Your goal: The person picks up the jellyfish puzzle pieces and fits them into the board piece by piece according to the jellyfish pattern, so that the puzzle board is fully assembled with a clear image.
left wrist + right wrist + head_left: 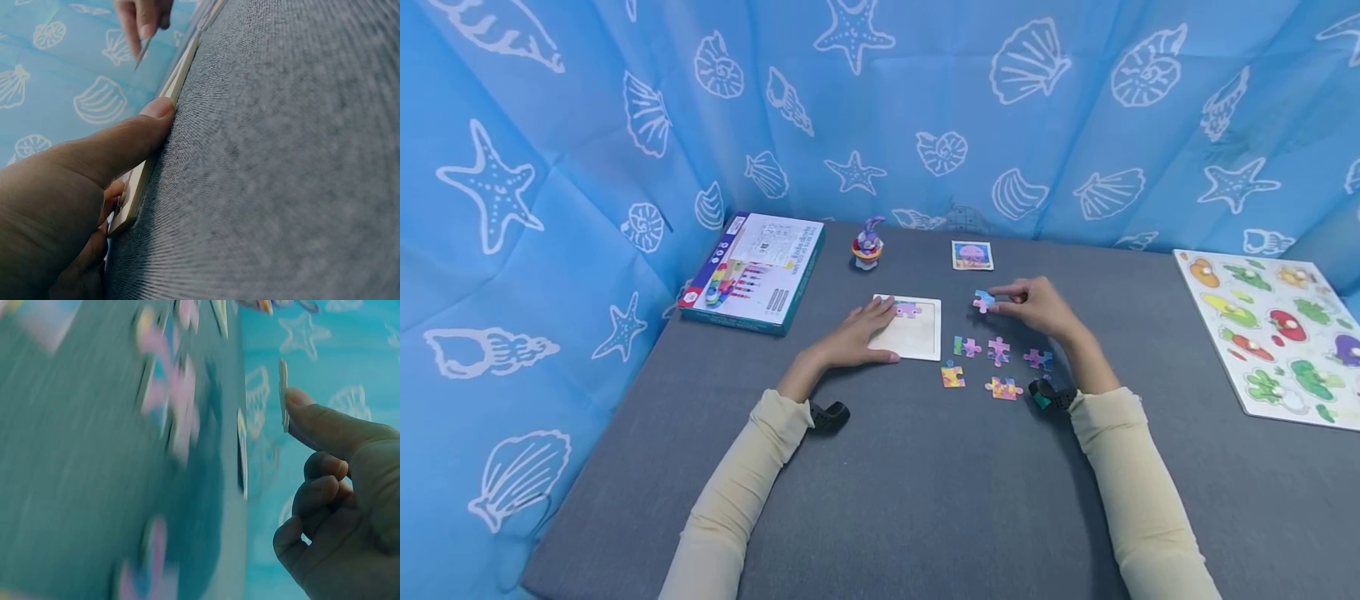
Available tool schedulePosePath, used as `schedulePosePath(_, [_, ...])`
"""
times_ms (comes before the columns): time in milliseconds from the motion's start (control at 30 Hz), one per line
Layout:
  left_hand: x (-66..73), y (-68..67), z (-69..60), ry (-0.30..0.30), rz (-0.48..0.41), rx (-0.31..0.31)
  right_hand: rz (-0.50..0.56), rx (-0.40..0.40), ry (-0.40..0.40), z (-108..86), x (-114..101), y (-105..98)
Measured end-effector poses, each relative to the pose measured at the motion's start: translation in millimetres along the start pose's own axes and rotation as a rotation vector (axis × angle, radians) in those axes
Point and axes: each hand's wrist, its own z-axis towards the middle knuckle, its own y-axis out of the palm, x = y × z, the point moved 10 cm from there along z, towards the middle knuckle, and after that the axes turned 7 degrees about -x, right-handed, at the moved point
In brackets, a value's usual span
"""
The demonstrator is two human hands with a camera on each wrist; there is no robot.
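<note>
A square wooden puzzle tray [917,348] lies flat on the table with one pink jigsaw piece [908,309] near its far edge. My left hand [859,335] holds the tray by its left side, thumb along the near edge and fingers at the far left; in the left wrist view the thumb [159,109] presses the rim. Right of the tray, my right hand [1037,308] pinches a blue and pink jigsaw piece [983,302] above the table. The right wrist view shows this held piece [284,394] edge-on at the thumb tip. Several loose pieces [998,350] lie below it.
A small picture card [972,255] and a purple figurine [867,244] stand farther back. A boxed game [756,271] lies at the back left. On the right is a vegetable puzzle board [1273,333]. A blue shell-patterned curtain [940,108] hangs behind the table.
</note>
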Motion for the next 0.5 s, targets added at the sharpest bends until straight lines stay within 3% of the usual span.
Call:
schedulePosePath(267, [1.0, -0.4, -0.6, -0.009, -0.008, -0.002, -0.036, -0.088, 0.021, 32.3, -30.2, 37.3])
schedulePosePath(500, [1.3, -0.6, -0.9, -0.009, -0.008, -0.002, -0.068, -0.128, -0.010, 44.1, -50.1, 61.0])
